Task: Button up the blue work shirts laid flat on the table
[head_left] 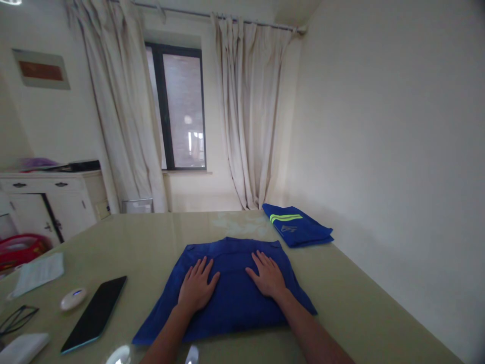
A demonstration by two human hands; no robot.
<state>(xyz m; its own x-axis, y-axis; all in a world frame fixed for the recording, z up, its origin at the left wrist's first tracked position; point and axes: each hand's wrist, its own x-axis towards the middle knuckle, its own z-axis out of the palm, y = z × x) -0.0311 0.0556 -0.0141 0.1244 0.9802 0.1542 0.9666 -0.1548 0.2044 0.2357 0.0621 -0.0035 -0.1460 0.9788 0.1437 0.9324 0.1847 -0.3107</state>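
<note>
A blue garment (235, 303) lies spread out on the table, its narrower edge away from me and its wider edge close by. My left hand (197, 285) rests palm down on its left half, fingers spread. On the right half, my right hand (268, 273) lies flat too, thumb pointing inward. Neither hand grips the cloth. Past the garment, to the right, a folded blue garment (303, 227) with a yellow-green stripe sits by the wall.
The table (151, 237) meets the wall on the right. To the left lie a black tablet (96, 313), a round white object (73, 299), glasses (17, 321), a white object (25, 349) and a paper (40, 273). A red basket (25, 250) stands beyond.
</note>
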